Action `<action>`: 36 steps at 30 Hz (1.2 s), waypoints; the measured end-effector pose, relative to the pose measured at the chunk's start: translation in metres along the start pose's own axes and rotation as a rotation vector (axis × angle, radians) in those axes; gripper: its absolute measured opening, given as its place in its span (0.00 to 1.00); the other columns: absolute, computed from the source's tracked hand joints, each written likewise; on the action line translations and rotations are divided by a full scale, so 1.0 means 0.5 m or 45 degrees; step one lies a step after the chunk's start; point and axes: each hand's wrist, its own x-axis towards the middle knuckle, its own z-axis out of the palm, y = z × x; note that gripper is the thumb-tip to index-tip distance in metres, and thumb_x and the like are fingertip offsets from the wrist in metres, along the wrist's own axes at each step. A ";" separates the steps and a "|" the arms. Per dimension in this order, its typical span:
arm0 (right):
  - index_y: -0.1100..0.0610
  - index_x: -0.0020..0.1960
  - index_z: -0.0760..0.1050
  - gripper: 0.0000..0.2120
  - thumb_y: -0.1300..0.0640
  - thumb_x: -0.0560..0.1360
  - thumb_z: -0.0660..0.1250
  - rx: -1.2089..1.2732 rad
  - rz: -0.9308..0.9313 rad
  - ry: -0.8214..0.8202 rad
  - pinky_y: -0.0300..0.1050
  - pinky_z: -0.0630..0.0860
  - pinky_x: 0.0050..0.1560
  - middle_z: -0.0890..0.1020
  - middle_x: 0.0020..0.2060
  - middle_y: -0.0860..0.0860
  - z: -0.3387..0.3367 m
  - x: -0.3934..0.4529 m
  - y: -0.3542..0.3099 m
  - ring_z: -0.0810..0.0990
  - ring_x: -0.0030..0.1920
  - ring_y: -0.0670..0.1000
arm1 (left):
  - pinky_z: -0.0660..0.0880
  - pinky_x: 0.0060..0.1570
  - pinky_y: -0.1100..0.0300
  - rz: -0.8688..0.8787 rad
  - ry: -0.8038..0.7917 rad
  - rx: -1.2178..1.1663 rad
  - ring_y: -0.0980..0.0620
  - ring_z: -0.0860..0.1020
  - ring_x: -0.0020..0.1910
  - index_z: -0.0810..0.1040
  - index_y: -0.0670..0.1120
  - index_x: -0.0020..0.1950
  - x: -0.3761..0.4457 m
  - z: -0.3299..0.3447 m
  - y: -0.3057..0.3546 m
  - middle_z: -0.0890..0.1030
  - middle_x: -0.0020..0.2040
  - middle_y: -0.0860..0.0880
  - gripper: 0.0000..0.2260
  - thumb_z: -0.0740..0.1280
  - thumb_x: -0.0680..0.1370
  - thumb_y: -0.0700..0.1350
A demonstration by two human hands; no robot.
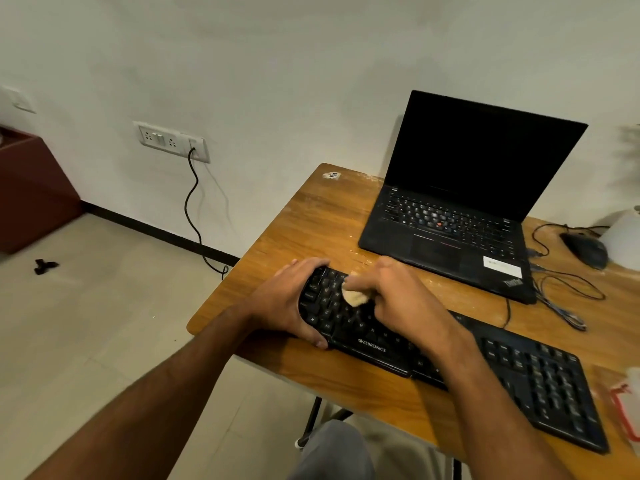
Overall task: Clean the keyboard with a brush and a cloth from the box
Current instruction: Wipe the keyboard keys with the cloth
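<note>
A black keyboard [512, 375] lies slantwise on the wooden table [311, 216], running from the table's left edge to the lower right. My left hand [287, 299] grips the keyboard's left end, thumb under the front edge. My right hand [401, 292] is closed on a small beige cloth [353, 296] and presses it onto the keys at the keyboard's left part. A clear box with a red clip [628, 407] shows partly at the right edge. No brush is visible.
An open black laptop [460, 216] stands behind the keyboard. To its right lie a black mouse [585, 249] and tangled cables [561, 292]. A white object [623, 237] sits at the far right. A wall socket [171, 140] with a hanging cord is on the left.
</note>
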 end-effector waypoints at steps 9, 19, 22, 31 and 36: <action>0.45 0.63 0.81 0.20 0.65 0.77 0.69 0.028 -0.015 -0.125 0.35 0.70 0.48 0.74 0.50 0.45 0.010 -0.033 0.002 0.73 0.53 0.45 | 0.58 0.81 0.43 0.005 0.000 0.010 0.60 0.62 0.75 0.57 0.51 0.83 -0.001 -0.001 -0.001 0.65 0.76 0.60 0.61 0.82 0.56 0.67; 0.45 0.63 0.81 0.19 0.64 0.78 0.69 0.037 -0.026 -0.085 0.38 0.70 0.50 0.72 0.50 0.44 0.020 -0.022 -0.035 0.72 0.53 0.46 | 0.60 0.80 0.44 0.034 0.006 0.030 0.63 0.62 0.73 0.57 0.50 0.83 0.002 0.004 -0.007 0.64 0.73 0.63 0.61 0.85 0.58 0.64; 0.46 0.62 0.82 0.23 0.69 0.77 0.66 -0.002 0.038 -0.157 0.41 0.73 0.53 0.74 0.51 0.44 -0.019 -0.042 -0.027 0.71 0.54 0.44 | 0.58 0.81 0.44 0.029 0.017 0.033 0.61 0.62 0.74 0.57 0.51 0.83 0.004 0.003 -0.011 0.64 0.75 0.62 0.61 0.83 0.57 0.66; 0.47 0.63 0.82 0.15 0.61 0.79 0.68 0.090 -0.061 -0.083 0.33 0.69 0.49 0.75 0.53 0.45 0.015 -0.044 -0.053 0.70 0.51 0.42 | 0.61 0.80 0.46 0.050 0.023 0.021 0.63 0.62 0.73 0.57 0.50 0.83 0.004 0.006 -0.015 0.64 0.74 0.62 0.60 0.84 0.58 0.65; 0.45 0.61 0.82 0.20 0.67 0.78 0.66 -0.011 -0.010 -0.129 0.33 0.69 0.46 0.75 0.52 0.43 -0.026 -0.051 -0.041 0.69 0.53 0.41 | 0.59 0.80 0.45 0.043 0.025 0.006 0.60 0.62 0.76 0.57 0.51 0.83 0.006 0.006 -0.016 0.65 0.77 0.59 0.61 0.82 0.57 0.67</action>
